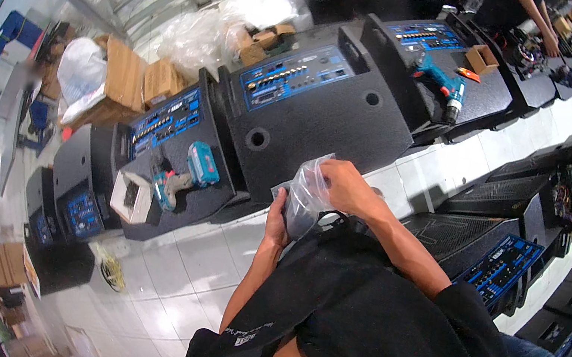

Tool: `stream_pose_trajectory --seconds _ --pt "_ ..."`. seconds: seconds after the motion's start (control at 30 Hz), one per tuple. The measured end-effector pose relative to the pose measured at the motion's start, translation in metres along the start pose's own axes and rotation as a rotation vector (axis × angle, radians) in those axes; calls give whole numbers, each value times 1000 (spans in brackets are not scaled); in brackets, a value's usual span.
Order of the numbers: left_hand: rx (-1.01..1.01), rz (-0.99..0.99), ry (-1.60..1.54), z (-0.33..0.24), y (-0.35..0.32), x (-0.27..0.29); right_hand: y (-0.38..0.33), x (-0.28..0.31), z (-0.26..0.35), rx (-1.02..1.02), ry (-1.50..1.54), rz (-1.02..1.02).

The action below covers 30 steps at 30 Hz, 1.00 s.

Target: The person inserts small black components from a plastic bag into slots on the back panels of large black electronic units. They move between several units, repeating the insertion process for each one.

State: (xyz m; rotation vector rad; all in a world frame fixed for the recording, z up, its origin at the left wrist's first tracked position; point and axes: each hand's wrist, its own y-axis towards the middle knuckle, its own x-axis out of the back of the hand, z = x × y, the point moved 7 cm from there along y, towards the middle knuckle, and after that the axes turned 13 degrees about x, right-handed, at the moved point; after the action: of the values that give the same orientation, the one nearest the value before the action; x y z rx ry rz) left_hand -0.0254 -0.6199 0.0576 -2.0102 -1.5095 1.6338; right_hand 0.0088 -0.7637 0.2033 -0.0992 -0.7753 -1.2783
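Note:
A clear plastic bag (310,192) with something dark in its lower part is held in front of my chest. My left hand (279,221) is closed round the bag's lower left side. At the bag's top, the fingers of my right hand (346,187) are bent and closed on the plastic; their tips are partly hidden behind it. What lies inside the bag I cannot make out. Just beyond my hands lies a large black speaker cabinet (309,133) with a blue control panel (289,77) and two round holes.
On the cabinet to the left lie a teal cordless drill (184,175) and an open white box (131,198) of small dark pieces. To the right, another drill (441,86) lies near a small cardboard box (481,59). A person's hand (550,44) is at far right.

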Motion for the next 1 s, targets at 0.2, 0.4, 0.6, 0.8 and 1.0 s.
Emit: stream_pose_trajectory --seconds 0.2,0.4,0.6,0.8,1.0 --pt "70 28 24 18 54 -63 -12 74 -53 -185 74 3" --pt "-7 -45 56 30 134 -124 -12 179 -111 -55 -34 19" --pt "-31 -304 -28 64 197 -158 -24 325 -213 -349 348 -152" --pt "-79 -350 -336 88 225 -157 -56 378 -310 -598 914 -463" --pt "-279 -73 -261 41 231 -199 -88 403 -332 -640 1095 -790"
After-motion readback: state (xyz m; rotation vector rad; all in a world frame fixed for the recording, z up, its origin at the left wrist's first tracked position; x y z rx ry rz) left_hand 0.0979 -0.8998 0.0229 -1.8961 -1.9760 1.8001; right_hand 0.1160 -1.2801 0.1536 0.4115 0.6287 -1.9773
